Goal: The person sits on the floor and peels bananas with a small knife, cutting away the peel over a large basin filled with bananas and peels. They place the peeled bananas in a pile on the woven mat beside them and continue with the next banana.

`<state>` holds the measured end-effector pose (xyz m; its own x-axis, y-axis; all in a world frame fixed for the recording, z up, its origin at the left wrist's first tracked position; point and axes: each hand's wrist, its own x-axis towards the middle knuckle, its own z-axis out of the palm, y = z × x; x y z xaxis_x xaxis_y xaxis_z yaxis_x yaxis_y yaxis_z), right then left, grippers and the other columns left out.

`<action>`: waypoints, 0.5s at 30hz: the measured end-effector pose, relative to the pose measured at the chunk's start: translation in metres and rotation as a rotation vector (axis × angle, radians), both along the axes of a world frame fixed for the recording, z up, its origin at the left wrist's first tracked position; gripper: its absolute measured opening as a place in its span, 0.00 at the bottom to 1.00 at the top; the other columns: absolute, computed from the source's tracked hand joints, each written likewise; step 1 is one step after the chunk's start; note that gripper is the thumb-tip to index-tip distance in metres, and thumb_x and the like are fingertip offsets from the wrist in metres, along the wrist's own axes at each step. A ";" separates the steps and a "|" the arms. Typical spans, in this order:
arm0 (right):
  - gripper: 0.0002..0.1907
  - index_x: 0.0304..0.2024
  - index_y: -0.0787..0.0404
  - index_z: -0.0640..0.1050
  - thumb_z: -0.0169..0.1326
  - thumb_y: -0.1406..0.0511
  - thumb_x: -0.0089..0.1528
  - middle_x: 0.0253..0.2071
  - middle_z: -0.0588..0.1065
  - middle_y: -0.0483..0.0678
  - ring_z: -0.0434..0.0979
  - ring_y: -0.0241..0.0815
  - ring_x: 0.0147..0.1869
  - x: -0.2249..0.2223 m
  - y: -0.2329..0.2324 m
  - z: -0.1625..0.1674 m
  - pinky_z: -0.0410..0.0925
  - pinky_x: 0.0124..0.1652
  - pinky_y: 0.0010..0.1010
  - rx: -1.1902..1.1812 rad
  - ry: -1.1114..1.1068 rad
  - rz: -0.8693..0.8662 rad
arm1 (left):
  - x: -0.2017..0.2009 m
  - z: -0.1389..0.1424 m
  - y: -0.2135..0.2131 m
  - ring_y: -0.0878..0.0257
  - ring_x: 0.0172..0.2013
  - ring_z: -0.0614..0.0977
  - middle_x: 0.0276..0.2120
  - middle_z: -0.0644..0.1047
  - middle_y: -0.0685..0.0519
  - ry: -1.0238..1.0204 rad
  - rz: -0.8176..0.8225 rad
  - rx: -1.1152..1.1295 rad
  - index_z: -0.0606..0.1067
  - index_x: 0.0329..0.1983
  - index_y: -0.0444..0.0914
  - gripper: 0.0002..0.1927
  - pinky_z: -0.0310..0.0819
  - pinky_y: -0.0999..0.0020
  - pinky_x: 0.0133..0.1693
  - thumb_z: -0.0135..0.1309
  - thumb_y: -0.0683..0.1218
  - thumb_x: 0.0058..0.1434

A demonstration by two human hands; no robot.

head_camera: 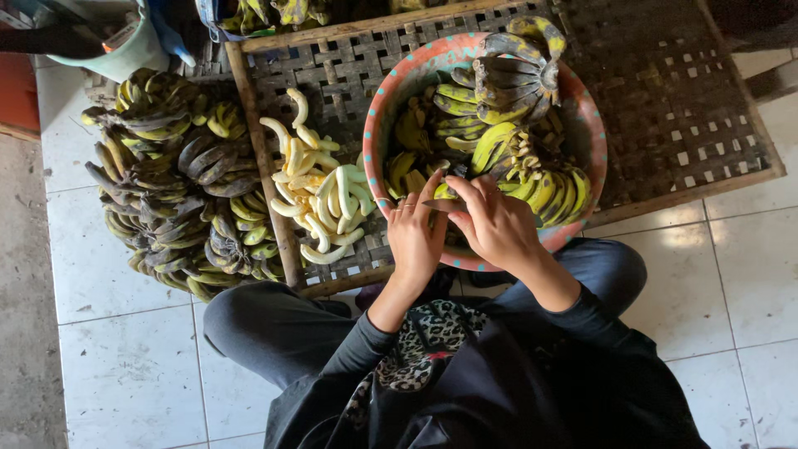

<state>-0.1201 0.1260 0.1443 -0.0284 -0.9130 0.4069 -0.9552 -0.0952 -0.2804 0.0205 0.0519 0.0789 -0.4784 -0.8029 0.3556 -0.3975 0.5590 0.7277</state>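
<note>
Item: unpeeled banana bunches, heaped on floor off tray's left edge. Peeled bananas, tray's left side. My left hand pinches a banana at basin near rim; right hand closed on knife. Best kept shallow, blade angled away.

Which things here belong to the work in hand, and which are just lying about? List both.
In the work: left hand and right hand, both over the basin's near edge; knife blade between them; pink basin of unpeeled bananas; peeled bananas on the woven tray.

Lying about: banana bunches on the floor; green bucket.
</note>
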 end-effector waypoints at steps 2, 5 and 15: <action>0.25 0.62 0.61 0.70 0.57 0.59 0.66 0.42 0.73 0.52 0.75 0.50 0.31 0.003 -0.003 -0.006 0.68 0.28 0.38 -0.016 0.063 -0.049 | 0.001 -0.001 -0.001 0.50 0.42 0.82 0.40 0.79 0.49 -0.031 0.016 -0.008 0.73 0.66 0.46 0.30 0.74 0.57 0.44 0.60 0.43 0.57; 0.20 0.58 0.61 0.71 0.57 0.59 0.68 0.40 0.73 0.52 0.75 0.50 0.29 0.012 -0.009 -0.020 0.68 0.26 0.38 0.007 0.061 -0.125 | 0.002 -0.007 -0.004 0.53 0.41 0.83 0.41 0.80 0.52 -0.032 0.040 -0.037 0.75 0.63 0.47 0.28 0.76 0.59 0.42 0.60 0.44 0.56; 0.22 0.52 0.54 0.68 0.34 0.46 0.70 0.32 0.69 0.39 0.60 0.29 0.23 -0.041 -0.019 -0.090 0.56 0.19 0.22 0.430 -1.433 -0.061 | 0.015 -0.031 -0.019 0.48 0.58 0.81 0.51 0.79 0.50 0.423 -0.100 0.053 0.78 0.54 0.40 0.20 0.72 0.54 0.63 0.60 0.34 0.58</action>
<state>-0.1614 0.1074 0.0547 -0.2018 -0.9354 -0.2904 0.1478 0.2640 -0.9531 0.0351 0.0333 0.0483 -0.3761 -0.7825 0.4963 -0.0042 0.5370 0.8435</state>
